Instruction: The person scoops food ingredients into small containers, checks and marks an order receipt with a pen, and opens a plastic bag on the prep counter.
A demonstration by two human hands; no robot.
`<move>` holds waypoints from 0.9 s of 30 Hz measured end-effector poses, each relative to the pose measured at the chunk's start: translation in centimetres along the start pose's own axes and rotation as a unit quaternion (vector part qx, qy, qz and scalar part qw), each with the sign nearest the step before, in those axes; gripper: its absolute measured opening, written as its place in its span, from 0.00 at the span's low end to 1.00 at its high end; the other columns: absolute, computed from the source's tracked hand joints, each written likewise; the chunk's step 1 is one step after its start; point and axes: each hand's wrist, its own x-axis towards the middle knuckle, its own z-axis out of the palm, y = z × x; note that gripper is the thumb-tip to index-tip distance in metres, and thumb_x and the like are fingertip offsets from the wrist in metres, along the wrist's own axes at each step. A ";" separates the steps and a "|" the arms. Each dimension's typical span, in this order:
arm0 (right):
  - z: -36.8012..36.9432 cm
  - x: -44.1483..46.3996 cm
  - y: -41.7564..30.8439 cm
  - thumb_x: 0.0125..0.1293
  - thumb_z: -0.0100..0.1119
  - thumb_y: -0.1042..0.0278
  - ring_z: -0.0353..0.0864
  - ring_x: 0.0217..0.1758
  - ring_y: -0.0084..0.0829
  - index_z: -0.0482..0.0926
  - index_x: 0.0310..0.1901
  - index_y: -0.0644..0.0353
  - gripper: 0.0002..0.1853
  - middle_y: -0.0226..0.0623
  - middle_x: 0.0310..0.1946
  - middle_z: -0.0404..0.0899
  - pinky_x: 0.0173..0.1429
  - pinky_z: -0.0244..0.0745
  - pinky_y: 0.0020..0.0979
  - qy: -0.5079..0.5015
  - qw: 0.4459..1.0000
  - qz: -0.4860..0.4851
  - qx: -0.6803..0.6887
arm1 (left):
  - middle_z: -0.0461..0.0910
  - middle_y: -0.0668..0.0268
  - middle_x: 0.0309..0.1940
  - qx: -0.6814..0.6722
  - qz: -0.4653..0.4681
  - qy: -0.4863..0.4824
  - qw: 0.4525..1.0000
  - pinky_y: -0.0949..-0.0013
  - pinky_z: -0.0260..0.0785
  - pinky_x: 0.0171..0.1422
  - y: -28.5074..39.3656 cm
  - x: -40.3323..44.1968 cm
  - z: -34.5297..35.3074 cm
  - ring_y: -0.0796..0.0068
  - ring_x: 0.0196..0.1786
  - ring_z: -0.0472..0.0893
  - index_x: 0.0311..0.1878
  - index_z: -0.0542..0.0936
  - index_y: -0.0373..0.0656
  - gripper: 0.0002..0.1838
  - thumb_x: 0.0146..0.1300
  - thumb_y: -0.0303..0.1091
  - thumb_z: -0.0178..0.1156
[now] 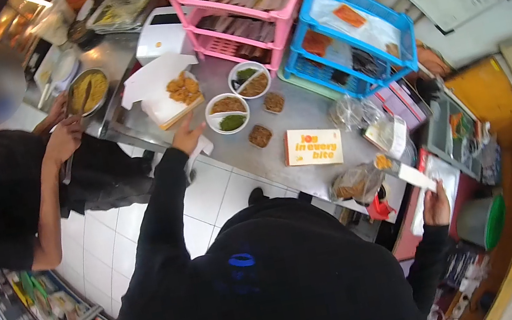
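White bowls (211,124) beside open box (156,109) — pink rack (288,2) behind.

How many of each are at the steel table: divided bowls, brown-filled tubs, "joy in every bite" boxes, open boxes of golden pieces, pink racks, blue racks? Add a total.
Divided bowls: 2
Brown-filled tubs: 2
"Joy in every bite" box: 1
Open box of golden pieces: 1
Pink rack: 1
Blue rack: 1
Total: 8

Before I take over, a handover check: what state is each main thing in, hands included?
Takeaway box: open, food inside
"Joy in every bite" box: looks shut
Divided bowls: uncovered, filled
Small tubs: filled, lids unclear
Pink rack: loaded
Left hand: open, fingers apart
Right hand: gripping pale tool
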 end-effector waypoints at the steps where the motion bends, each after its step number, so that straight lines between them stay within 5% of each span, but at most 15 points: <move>1: 0.4 0.4 0.1 0.67 0.51 0.64 0.76 0.38 0.21 0.74 0.44 0.62 0.11 0.32 0.39 0.77 0.41 0.72 0.19 -0.050 0.999 -0.001 0.005 | 0.73 0.66 0.24 -0.020 0.020 -0.029 0.999 0.75 0.66 0.36 0.3 -1.3 0.5 0.80 0.29 0.72 0.66 0.59 0.41 0.37 0.60 0.54 0.55; 5: 5.7 1.5 1.5 0.66 0.53 0.63 0.75 0.35 0.19 0.75 0.43 0.61 0.11 0.29 0.36 0.78 0.38 0.70 0.18 -0.067 0.997 0.023 -0.010 | 0.71 0.71 0.21 -0.391 -0.015 -0.073 0.917 0.76 0.63 0.36 6.1 -8.3 0.1 0.82 0.28 0.70 0.48 0.75 0.40 0.23 0.66 0.52 0.48; 9: 13.6 2.4 3.7 0.65 0.55 0.59 0.76 0.28 0.19 0.74 0.43 0.61 0.14 0.29 0.33 0.78 0.31 0.72 0.16 -0.093 0.994 0.047 -0.041 | 0.75 0.71 0.24 -0.434 0.018 -0.125 0.892 0.79 0.63 0.39 7.2 -10.9 -3.8 0.83 0.31 0.71 0.27 0.78 0.41 0.22 0.67 0.49 0.48; 12: 17.8 4.4 6.0 0.66 0.54 0.59 0.77 0.30 0.21 0.74 0.43 0.61 0.14 0.31 0.33 0.78 0.34 0.75 0.18 -0.158 0.983 0.085 -0.031 | 0.77 0.69 0.27 -0.416 -0.005 -0.065 0.907 0.79 0.64 0.38 9.2 -12.1 -6.8 0.83 0.31 0.72 0.28 0.78 0.41 0.21 0.67 0.48 0.49; 16: 22.5 7.9 10.0 0.66 0.52 0.61 0.78 0.32 0.27 0.73 0.41 0.64 0.13 0.37 0.33 0.78 0.36 0.78 0.22 -0.197 0.974 0.108 -0.002 | 0.79 0.64 0.34 -0.505 0.026 0.028 0.862 0.76 0.69 0.43 10.0 -13.5 -8.9 0.79 0.35 0.77 0.43 0.78 0.36 0.19 0.68 0.45 0.48; 17: 23.6 8.7 11.0 0.66 0.52 0.62 0.79 0.32 0.28 0.73 0.41 0.64 0.13 0.38 0.33 0.78 0.37 0.79 0.23 -0.208 0.971 0.115 0.006 | 0.77 0.59 0.44 -0.524 0.045 -0.041 0.850 0.72 0.68 0.53 9.6 -14.0 -9.9 0.73 0.44 0.77 0.54 0.71 0.33 0.23 0.70 0.44 0.44; 21: 27.2 11.3 14.0 0.66 0.52 0.63 0.80 0.32 0.29 0.73 0.39 0.65 0.12 0.39 0.30 0.77 0.40 0.80 0.26 -0.235 0.962 0.137 0.023 | 0.65 0.52 0.59 -0.587 0.068 0.008 0.807 0.65 0.58 0.65 11.5 -15.8 -10.4 0.66 0.60 0.67 0.61 0.62 0.28 0.28 0.72 0.46 0.35; 27: 29.7 11.8 17.3 0.66 0.52 0.66 0.80 0.32 0.28 0.72 0.36 0.64 0.09 0.38 0.30 0.77 0.41 0.80 0.24 -0.227 0.964 0.139 0.029 | 0.65 0.53 0.59 -0.589 0.083 0.036 0.803 0.65 0.59 0.64 12.0 -17.4 -11.1 0.66 0.60 0.67 0.62 0.61 0.29 0.28 0.72 0.45 0.34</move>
